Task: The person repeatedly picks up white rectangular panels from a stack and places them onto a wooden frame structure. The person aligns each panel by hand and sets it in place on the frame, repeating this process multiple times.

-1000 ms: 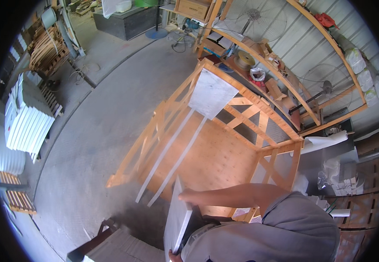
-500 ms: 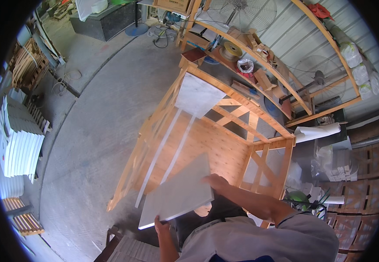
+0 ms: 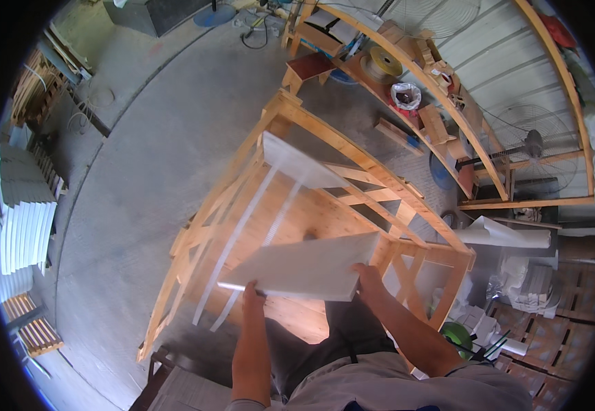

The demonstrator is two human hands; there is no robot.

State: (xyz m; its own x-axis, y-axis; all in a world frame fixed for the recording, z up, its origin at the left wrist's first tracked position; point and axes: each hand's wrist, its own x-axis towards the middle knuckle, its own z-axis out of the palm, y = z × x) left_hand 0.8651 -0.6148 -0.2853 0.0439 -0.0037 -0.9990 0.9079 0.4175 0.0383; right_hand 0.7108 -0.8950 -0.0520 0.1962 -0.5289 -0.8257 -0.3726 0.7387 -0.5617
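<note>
Grey concrete floor (image 3: 140,171) spreads under a slatted wooden crate frame (image 3: 325,205); I see both my hands holding a flat white panel (image 3: 304,267) level above the frame's open top; my left hand (image 3: 253,298) has its grip pinching the panel's near left corner; my right hand (image 3: 369,281) is clamped on the near right edge; a second white panel (image 3: 297,164) leans inside the frame's far end; stacked white panels (image 3: 20,219) stand at the floor's left edge.
</note>
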